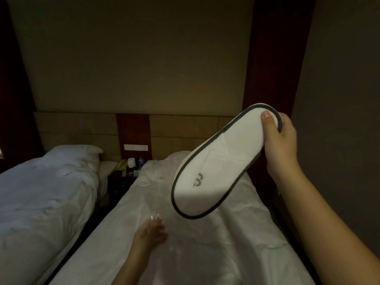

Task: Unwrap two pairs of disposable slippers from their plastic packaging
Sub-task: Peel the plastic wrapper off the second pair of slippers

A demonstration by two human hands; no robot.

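- I count one slipper (pixel 218 163), white with dark trim, raised in view.
- I see two hands: right hand (pixel 281 138) and left hand (pixel 151 233).
- Two beds, bed (pixel 41 194) at left and near bed (pixel 205 254).
- One pillow (pixel 82 150) shows clearly on the far one.
- One nightstand (pixel 121 177) between them, its clutter too dim to count.

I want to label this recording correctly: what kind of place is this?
Most likely a hotel room. Two single beds with white linen stand side by side, a small nightstand sits between them below a padded headboard, and the right hand holds a white disposable slipper.
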